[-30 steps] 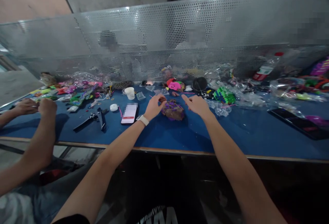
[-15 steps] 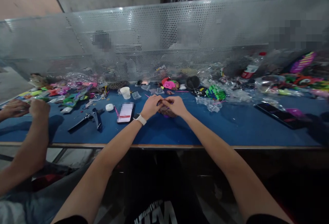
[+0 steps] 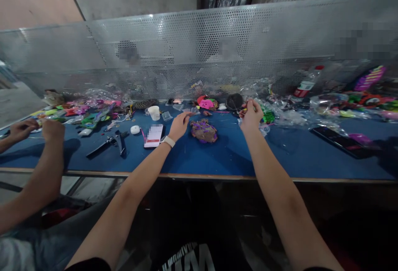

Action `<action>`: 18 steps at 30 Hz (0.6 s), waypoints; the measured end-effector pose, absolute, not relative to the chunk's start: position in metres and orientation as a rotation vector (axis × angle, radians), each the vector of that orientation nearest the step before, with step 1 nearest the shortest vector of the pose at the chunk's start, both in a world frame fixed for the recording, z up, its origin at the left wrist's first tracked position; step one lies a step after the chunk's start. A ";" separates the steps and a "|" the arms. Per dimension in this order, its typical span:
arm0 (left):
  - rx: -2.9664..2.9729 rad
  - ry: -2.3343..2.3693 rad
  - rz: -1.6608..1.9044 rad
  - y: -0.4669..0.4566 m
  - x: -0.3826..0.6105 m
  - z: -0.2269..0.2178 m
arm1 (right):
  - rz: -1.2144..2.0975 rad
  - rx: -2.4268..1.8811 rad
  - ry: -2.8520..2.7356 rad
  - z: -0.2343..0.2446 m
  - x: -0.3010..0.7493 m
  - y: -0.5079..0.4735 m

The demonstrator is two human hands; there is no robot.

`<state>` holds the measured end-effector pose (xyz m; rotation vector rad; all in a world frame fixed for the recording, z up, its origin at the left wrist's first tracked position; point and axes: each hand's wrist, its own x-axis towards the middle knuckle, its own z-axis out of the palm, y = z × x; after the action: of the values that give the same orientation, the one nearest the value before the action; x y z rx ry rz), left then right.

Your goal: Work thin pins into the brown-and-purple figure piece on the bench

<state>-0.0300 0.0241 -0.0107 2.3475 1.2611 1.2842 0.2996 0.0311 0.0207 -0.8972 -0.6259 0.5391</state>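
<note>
On the blue mat sits a lumpy brown and purple clay piece point(image 3: 203, 131), and neither of my hands touches it. My left hand point(image 3: 179, 126) hovers just left of it, thumb and fingertips pressed together in a pinch; what they hold, if anything, is too small to name. Off to the right, my right hand point(image 3: 252, 115) is raised with its fingers pinched, near a dark round container point(image 3: 234, 101) and clear plastic wrapping. Whatever lies between those fingertips is hard to make out.
A phone point(image 3: 154, 135), a white earbud case point(image 3: 134, 130) and a black phone tripod point(image 3: 113, 144) lie at left. Behind stand a white cup point(image 3: 153, 113) and a pink clay figure point(image 3: 205, 102). Another phone point(image 3: 340, 141) lies right. A co-worker's hands point(image 3: 37, 130) work at far left.
My hands were together over the brown and purple clay piece. They have parted: my right hand moved right and up, my left slightly left, leaving the piece uncovered.
</note>
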 end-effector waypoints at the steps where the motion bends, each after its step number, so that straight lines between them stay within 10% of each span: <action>1: 2.332 1.247 1.297 0.025 -0.031 -0.010 | 0.558 -0.896 -0.644 0.020 0.298 0.030; 18: 2.498 1.117 1.216 0.007 -0.014 -0.007 | 0.292 -1.023 -1.889 0.003 0.214 -0.011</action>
<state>-0.0143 0.0070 -0.0071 2.4984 1.1166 1.2156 0.2141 -0.0113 0.0031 -1.0231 -1.8895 0.2916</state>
